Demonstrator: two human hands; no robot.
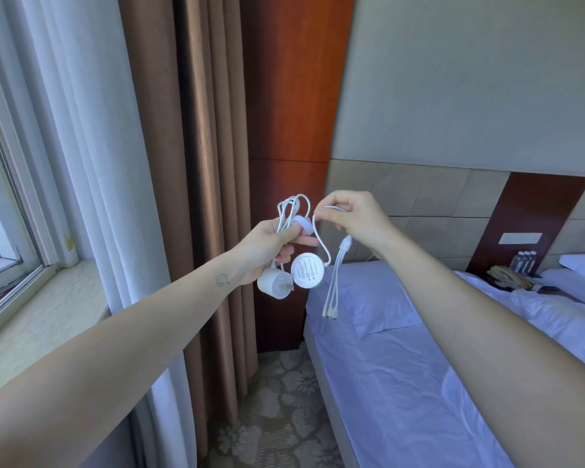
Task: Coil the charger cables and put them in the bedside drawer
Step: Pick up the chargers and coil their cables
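Mid-coiling: left grip (267,244) clamps the looped cable (293,206), right grip (348,217) pinches the loose cable (345,244), which next needs winding.

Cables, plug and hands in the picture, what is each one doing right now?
looped cable: gathered in loops.
loose cable: not coiled yet, curving down.
left hand: grips the looped cable.
right hand: pinches the loose cable.
plug: hangs under the left hand.
round charger: dangles in the air.
three-tip end: hangs free.
drawer: not in view.
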